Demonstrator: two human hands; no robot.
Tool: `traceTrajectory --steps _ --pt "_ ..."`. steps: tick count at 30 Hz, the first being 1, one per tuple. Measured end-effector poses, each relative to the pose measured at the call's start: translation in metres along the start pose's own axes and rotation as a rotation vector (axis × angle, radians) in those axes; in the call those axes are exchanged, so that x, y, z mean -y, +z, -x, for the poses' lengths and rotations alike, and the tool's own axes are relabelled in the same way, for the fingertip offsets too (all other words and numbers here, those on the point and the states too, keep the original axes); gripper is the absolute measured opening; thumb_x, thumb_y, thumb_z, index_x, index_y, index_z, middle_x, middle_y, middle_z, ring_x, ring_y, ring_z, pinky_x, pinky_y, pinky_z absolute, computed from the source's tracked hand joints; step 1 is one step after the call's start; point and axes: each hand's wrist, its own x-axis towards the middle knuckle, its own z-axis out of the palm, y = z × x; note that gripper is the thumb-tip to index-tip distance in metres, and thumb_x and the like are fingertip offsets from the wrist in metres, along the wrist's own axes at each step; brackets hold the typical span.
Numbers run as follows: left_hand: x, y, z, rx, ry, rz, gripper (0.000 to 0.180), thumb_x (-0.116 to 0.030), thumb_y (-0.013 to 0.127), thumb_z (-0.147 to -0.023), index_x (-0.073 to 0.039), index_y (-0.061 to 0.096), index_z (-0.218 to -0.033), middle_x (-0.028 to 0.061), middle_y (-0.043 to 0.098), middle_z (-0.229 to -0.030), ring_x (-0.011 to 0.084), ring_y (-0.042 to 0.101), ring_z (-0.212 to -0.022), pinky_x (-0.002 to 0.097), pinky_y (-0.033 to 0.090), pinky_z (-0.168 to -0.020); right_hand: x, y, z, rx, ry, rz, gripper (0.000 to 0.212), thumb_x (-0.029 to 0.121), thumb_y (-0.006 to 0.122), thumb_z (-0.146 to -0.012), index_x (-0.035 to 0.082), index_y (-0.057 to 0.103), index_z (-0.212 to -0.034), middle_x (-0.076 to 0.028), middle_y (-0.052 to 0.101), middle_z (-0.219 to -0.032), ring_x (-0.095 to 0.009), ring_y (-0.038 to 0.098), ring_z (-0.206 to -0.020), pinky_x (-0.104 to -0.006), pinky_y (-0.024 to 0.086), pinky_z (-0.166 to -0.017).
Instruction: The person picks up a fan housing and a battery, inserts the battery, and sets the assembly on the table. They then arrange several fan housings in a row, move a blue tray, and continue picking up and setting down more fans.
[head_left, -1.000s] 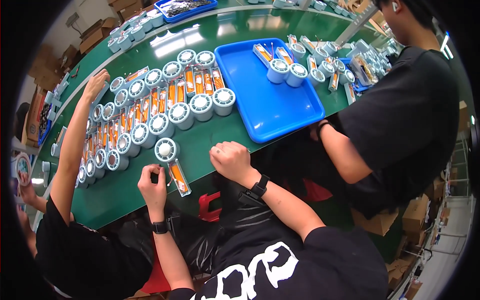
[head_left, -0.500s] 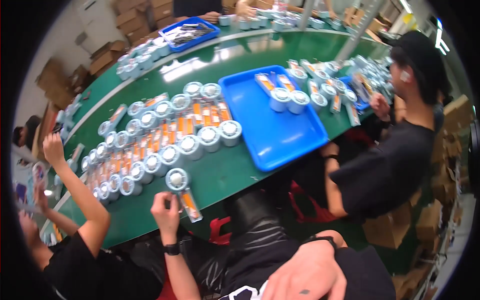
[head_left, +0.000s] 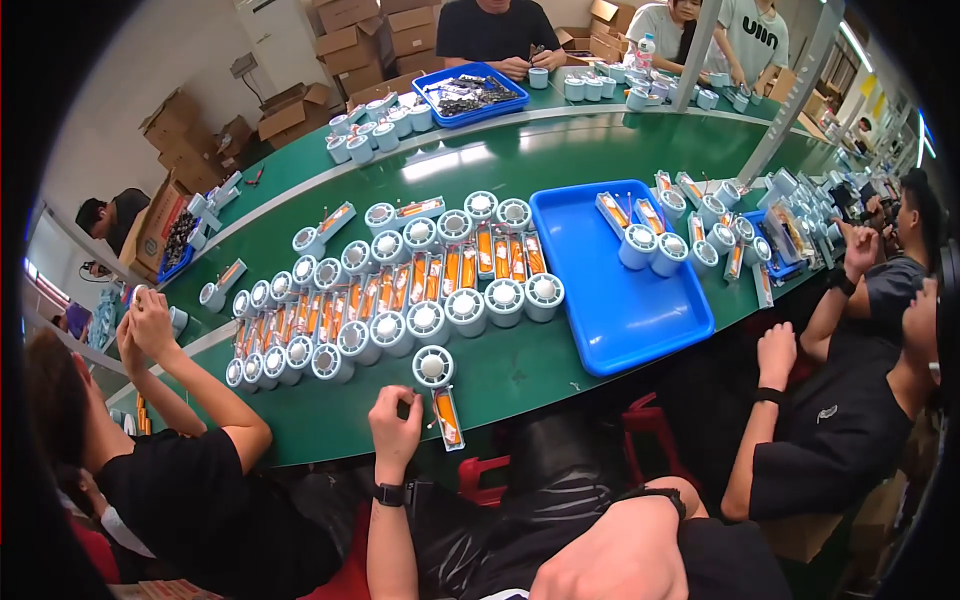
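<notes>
Fan head, round and pale blue with a white hub, stood in the head view on the green table, near its front edge, and from it the open handle case with an orange cell pointed toward the person. Left hand, with a black watch on the wrist, was raised just beside this unit; its fingers were curled toward the thumb, but whether they pinched something, I could not tell. Right hand was well apart from it, large at the lower edge, with its fingers not visible, so its grip could not be told. Behind the unit, similar fans lay in two long rows, handles inward. To the right was a blue tray, with two fans at its far side.
</notes>
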Motion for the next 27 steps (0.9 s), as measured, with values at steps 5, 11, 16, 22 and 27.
traceTrajectory --steps 5,11,16,22,27 --pt "0.001 -0.004 -0.001 -0.025 -0.02 -0.008 0.018 0.003 0.073 -0.082 -0.001 0.056 -0.084 0.0142 0.065 -0.084 0.0337 0.067 -0.082 0.0397 0.053 -0.072 -0.018 -0.013 -0.01 0.109 -0.05 -0.017 0.018 0.01 0.066 -0.088 -0.006 0.067 -0.096 -0.008 0.064 -0.073 -0.027 0.059 -0.061 -0.0389 0.047 -0.062" --pt "-0.002 0.005 0.005 -0.01 0.006 0.011 0.018 0.002 0.073 -0.082 -0.001 0.056 -0.084 0.0143 0.065 -0.084 0.0342 0.066 -0.083 0.0406 0.052 -0.073 -0.008 -0.021 -0.008 0.239 -0.163 -0.007 0.018 0.009 0.066 -0.088 -0.009 0.067 -0.093 -0.008 0.064 -0.072 -0.026 0.059 -0.061 -0.0378 0.047 -0.062" --pt "0.004 -0.01 0.011 -0.033 0.01 -0.05 0.018 0.003 0.074 -0.081 0.0 0.056 -0.083 0.0146 0.066 -0.085 0.0326 0.067 -0.081 0.0388 0.053 -0.072 -0.051 -0.033 0.034 -0.541 0.043 0.003 0.02 0.007 0.07 -0.082 0.004 0.057 -0.068 -0.006 0.049 -0.058 -0.025 0.043 -0.051 -0.0374 0.034 -0.051" --pt "-0.001 0.003 0.004 0.004 0.011 0.0 0.018 0.004 0.074 -0.081 0.001 0.056 -0.083 0.0146 0.066 -0.086 0.0315 0.068 -0.08 0.0376 0.053 -0.072 -0.138 -0.118 0.126 -0.816 0.664 0.87 0.046 0.005 0.073 -0.086 0.003 0.031 -0.067 -0.003 0.025 -0.059 -0.013 0.026 -0.055 -0.0348 0.024 -0.05" --pt "0.003 -0.003 0.007 -0.018 -0.017 -0.003 0.018 0.002 0.074 -0.082 0.0 0.056 -0.085 0.0148 0.065 -0.087 0.0347 0.065 -0.081 0.0401 0.051 -0.071 -0.156 -0.117 0.124 -0.891 0.62 0.909 0.043 0.009 0.073 -0.086 0.001 0.035 -0.068 -0.007 0.029 -0.058 -0.015 0.028 -0.054 -0.0362 0.028 -0.05"
